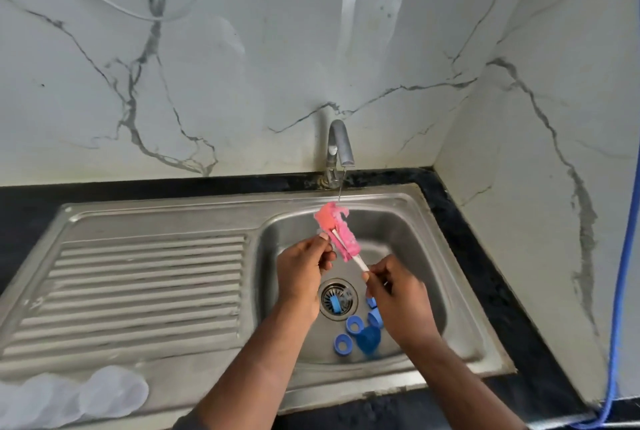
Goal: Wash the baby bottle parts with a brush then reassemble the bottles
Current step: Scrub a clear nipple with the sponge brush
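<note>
A pink sponge bottle brush (337,230) is held over the sink basin under a thin stream from the tap (341,145). My right hand (394,294) grips its white handle. My left hand (304,273) has its fingers curled beside the pink head and pinches something small and pale that I cannot make out. Several blue bottle rings and caps (360,334) lie on the basin floor by the drain (338,298). Translucent bottles (104,391) lie on the draining board at the lower left.
The steel sink (460,308) has a ribbed draining board (138,291) to its left. Black countertop surrounds it, with marble walls behind and to the right. A blue hose (623,273) hangs down the right wall.
</note>
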`<state>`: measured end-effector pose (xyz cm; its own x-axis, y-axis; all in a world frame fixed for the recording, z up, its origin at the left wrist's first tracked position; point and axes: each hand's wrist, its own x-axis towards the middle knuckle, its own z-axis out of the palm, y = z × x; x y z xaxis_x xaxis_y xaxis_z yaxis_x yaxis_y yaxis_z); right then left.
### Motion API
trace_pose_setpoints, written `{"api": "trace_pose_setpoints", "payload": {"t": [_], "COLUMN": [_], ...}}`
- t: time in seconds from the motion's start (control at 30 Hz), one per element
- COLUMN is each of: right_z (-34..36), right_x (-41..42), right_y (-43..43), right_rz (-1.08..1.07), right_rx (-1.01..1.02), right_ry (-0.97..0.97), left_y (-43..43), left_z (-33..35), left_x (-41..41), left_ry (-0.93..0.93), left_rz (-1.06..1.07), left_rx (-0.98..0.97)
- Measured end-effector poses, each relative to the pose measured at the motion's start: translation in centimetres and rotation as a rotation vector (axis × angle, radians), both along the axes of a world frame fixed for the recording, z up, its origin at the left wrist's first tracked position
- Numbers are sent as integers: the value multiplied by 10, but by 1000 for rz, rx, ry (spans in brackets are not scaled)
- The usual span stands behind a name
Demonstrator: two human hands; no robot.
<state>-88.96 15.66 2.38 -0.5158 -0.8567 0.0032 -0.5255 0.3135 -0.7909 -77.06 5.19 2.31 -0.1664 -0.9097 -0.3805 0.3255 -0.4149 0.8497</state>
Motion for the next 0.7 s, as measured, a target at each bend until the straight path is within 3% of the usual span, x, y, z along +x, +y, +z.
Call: {"api": "trace_pose_setpoints", "payload": {"t": [0.23,0.37,0.53,0.7], "right_z": [13,6,11,7], "right_x": [13,17,18,15], "right_y": [-2,1,-13,-6], "right_rz": [-33,17,-5,4], "right_rx": [-91,-78,-123,-73], "right_ry": [61,59,103,87], "left_y": [4,-5,5,-11], "left_z": [16,24,22,29], "left_x": [17,26,22,28], "left_ry": [93,196,197,405], "left_rz": [-66,51,-4,154], "left_rx": [57,102,131,272]}}
